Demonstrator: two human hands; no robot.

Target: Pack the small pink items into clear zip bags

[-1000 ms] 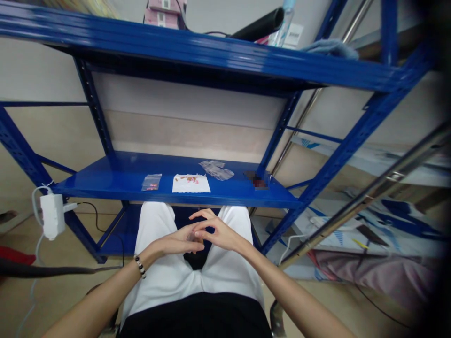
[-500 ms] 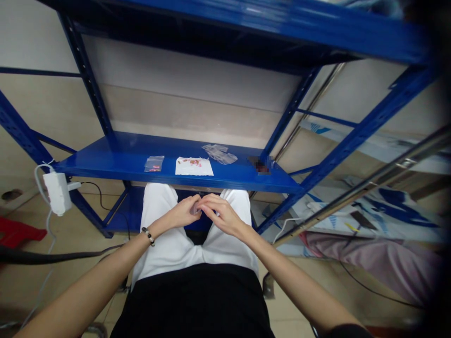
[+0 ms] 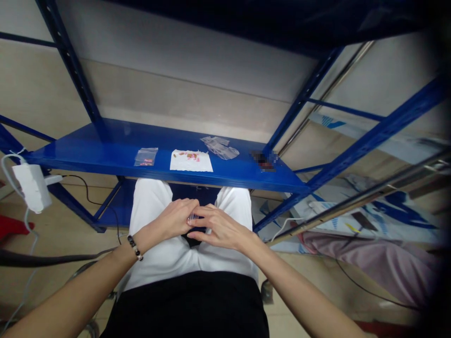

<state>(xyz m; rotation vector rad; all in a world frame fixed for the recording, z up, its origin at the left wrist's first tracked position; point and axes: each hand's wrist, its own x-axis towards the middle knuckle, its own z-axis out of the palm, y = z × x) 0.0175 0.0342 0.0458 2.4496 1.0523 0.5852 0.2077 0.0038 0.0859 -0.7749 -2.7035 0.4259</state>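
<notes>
- Blue steel shelf point(image 3: 88, 159) holds a clear zip bag point(image 3: 145, 157) and a flat paper sheet point(image 3: 190, 161) keeping small reddish bits point(image 3: 191, 156) together.
- My left hand point(image 3: 172, 218) and right hand point(image 3: 220, 227) pinch a small clear item point(image 3: 191, 218) between their fingers.

Below the blue metal shelf point(image 3: 88, 155), our left hand point(image 3: 172, 218) and right hand point(image 3: 221, 227) pinch a small clear item point(image 3: 192, 218); on the shelf lie a white paper point(image 3: 190, 161) and a clear bag point(image 3: 145, 157).

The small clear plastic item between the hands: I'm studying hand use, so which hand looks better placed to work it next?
Probably the right hand: its fingers reach freely over the small clear plastic item, while the left hand seems to be steadying it from the other side.
</notes>
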